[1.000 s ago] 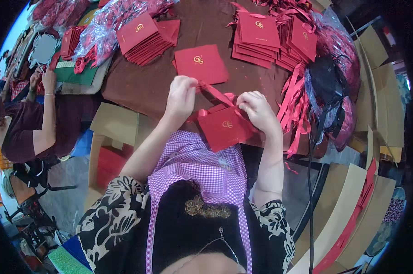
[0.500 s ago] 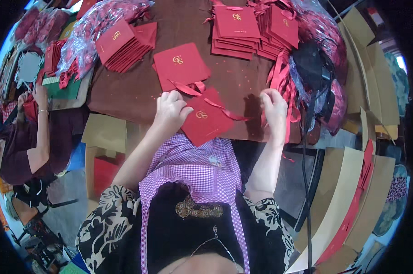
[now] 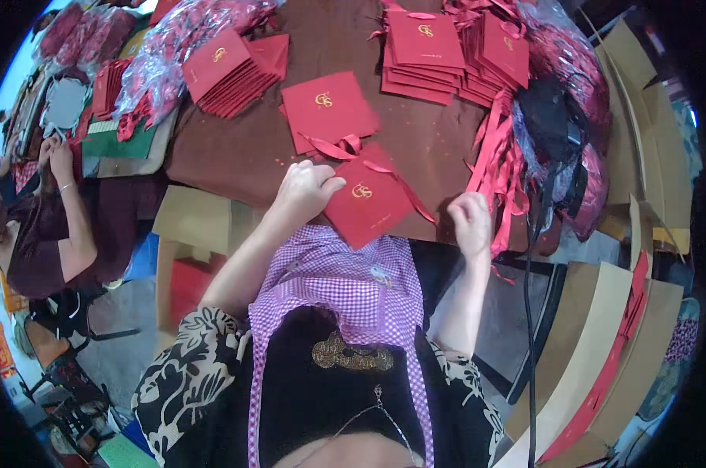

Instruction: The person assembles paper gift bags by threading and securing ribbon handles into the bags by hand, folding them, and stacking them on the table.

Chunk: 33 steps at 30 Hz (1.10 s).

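My left hand (image 3: 310, 189) is closed on the left edge of a red paper gift bag (image 3: 375, 212) with a gold emblem, its thumb lying along the bag. The bag sits tilted at the table's front edge, above my lap, and a red ribbon (image 3: 406, 187) trails across its upper right side. Apart from the bag, my right hand (image 3: 470, 222) hovers with fingers pinched together, left of a hanging bunch of red ribbons (image 3: 500, 156). Whatever is in that pinch is too small to make out. Just beyond my left hand, another red bag (image 3: 329, 111) lies flat.
Stacks of red bags (image 3: 227, 76) (image 3: 423, 54) stand on the brown-covered table (image 3: 220, 160). Plastic-wrapped bundles and a black bag (image 3: 552, 117) line the right side, where a dark cable hangs. Cardboard boxes (image 3: 193, 218) flank me. At far left, another person's hands (image 3: 56, 160) work.
My right hand has come down toward me, its fingers still pinched. My left hand keeps its hold on the bag. The whole view has shifted slightly.
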Each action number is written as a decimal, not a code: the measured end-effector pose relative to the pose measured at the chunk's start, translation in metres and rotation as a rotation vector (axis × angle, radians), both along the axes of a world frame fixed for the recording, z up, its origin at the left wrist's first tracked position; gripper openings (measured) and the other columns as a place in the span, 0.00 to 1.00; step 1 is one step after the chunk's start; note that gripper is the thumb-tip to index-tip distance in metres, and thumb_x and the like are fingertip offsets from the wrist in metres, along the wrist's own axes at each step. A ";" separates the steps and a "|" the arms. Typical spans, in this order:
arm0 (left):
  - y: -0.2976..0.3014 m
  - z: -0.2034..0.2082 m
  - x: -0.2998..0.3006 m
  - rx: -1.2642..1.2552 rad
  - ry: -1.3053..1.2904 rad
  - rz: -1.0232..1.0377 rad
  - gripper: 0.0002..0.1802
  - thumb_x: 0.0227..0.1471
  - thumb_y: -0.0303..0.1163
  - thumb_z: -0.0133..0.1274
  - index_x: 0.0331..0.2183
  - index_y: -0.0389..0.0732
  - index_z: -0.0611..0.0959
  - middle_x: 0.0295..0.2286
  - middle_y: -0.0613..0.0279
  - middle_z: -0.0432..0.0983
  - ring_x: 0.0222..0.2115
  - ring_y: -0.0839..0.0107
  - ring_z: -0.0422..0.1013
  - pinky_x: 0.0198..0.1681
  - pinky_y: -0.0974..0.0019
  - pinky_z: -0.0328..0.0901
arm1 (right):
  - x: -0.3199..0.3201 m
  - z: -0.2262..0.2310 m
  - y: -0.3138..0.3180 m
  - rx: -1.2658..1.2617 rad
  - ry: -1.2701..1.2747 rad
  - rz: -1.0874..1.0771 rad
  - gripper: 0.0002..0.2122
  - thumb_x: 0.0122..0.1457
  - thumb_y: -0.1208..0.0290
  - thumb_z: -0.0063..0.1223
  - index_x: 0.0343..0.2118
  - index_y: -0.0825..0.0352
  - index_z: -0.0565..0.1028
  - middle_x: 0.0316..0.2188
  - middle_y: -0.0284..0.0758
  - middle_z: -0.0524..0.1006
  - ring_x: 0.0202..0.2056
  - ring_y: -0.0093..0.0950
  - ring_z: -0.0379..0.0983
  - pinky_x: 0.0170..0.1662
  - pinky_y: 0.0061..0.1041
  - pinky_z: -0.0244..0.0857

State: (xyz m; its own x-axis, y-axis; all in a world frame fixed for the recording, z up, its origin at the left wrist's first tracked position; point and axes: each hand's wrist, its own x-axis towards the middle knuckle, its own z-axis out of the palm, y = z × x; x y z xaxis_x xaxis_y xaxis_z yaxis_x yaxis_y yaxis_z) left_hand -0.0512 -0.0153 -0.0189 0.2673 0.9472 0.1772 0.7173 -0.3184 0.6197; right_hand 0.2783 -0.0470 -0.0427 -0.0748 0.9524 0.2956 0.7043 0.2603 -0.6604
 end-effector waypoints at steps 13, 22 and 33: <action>0.008 -0.035 0.002 -0.433 -0.404 -0.070 0.16 0.48 0.26 0.49 0.41 0.31 0.76 0.28 0.46 0.76 0.31 0.62 0.74 0.35 0.60 0.66 | -0.026 -0.009 0.001 0.090 -0.258 0.029 0.08 0.47 0.80 0.54 0.33 0.67 0.74 0.29 0.39 0.73 0.37 0.40 0.69 0.41 0.35 0.62; 0.007 -0.023 0.003 -0.517 -0.496 -0.095 0.17 0.49 0.21 0.48 0.44 0.28 0.74 0.28 0.58 0.75 0.30 0.73 0.70 0.37 0.68 0.65 | -0.030 -0.001 0.003 0.124 -0.269 0.218 0.12 0.45 0.82 0.53 0.34 0.60 0.76 0.31 0.34 0.70 0.36 0.35 0.67 0.39 0.32 0.60; 0.004 -0.028 0.003 -0.527 -0.422 0.014 0.13 0.49 0.19 0.49 0.40 0.31 0.77 0.26 0.68 0.73 0.29 0.81 0.67 0.37 0.74 0.64 | -0.024 0.005 0.005 0.101 -0.154 0.163 0.06 0.46 0.80 0.56 0.28 0.67 0.72 0.38 0.41 0.69 0.43 0.41 0.65 0.47 0.34 0.59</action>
State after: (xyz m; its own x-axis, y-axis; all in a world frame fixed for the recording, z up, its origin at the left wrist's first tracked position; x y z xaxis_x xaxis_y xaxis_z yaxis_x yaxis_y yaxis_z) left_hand -0.0485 -0.0110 -0.0473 0.2632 0.9386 -0.2231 0.3812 0.1113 0.9178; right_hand 0.2547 -0.0421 -0.0375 -0.2765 0.8902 0.3620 0.7382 0.4379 -0.5131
